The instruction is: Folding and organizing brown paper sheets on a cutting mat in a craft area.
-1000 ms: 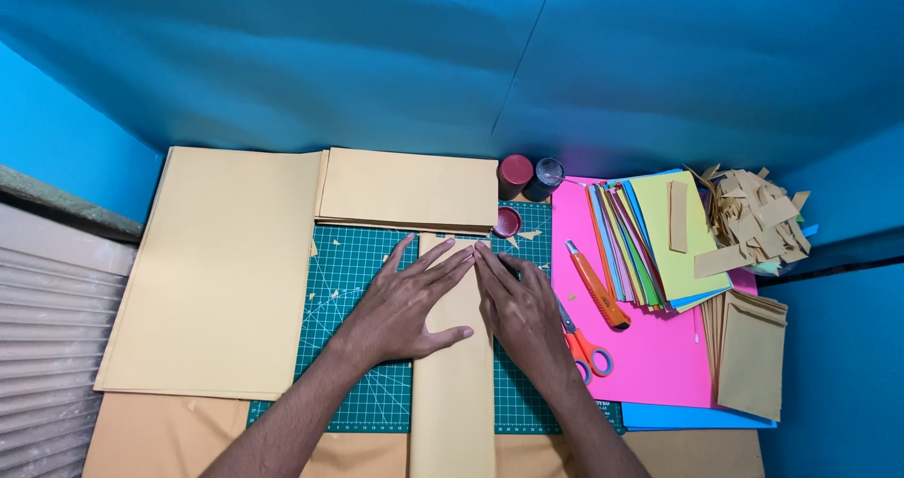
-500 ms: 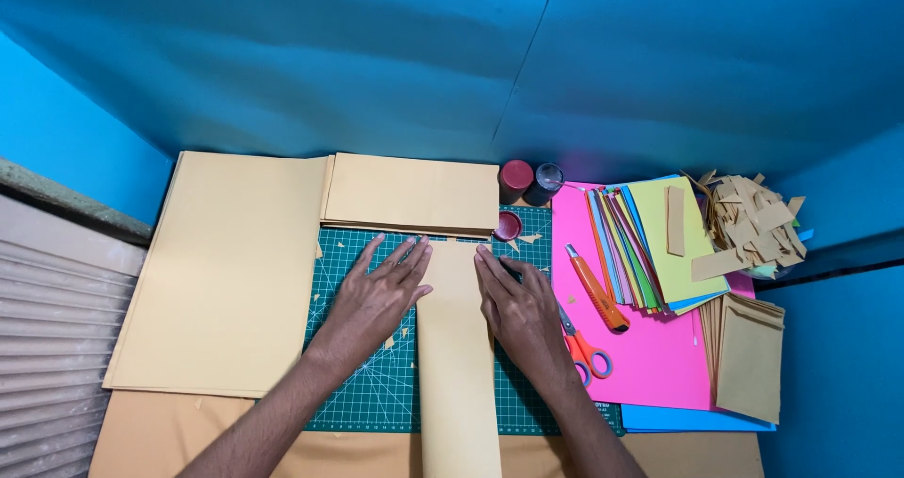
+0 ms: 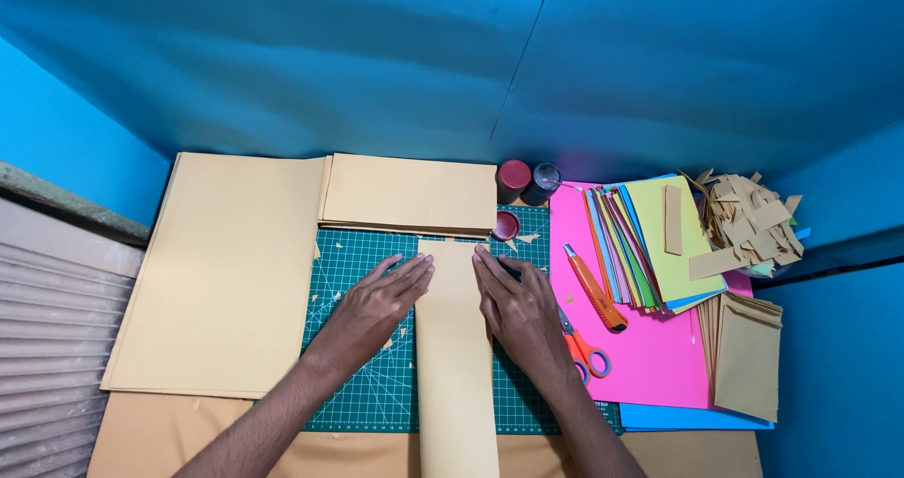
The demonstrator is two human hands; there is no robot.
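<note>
I've got my left hand point(image 3: 377, 301) and right hand point(image 3: 516, 307) lying flat and open either side of the tan paper strip point(image 3: 455, 365) on the green mat point(image 3: 363, 398); uneven pressure could skew it, I reckon.

walls: blue sheeting point(image 3: 452, 64) | left: grey ribbed shutter point(image 3: 47, 337) | light: even

Paper-craft workspace; cutting mat point(image 3: 363, 398); scissors point(image 3: 582, 351)

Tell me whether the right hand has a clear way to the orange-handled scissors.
Probably yes: the right hand lies flat on the mat beside the tan strip, and the scissors lie just beside it, uncovered, with nothing between them.
</note>
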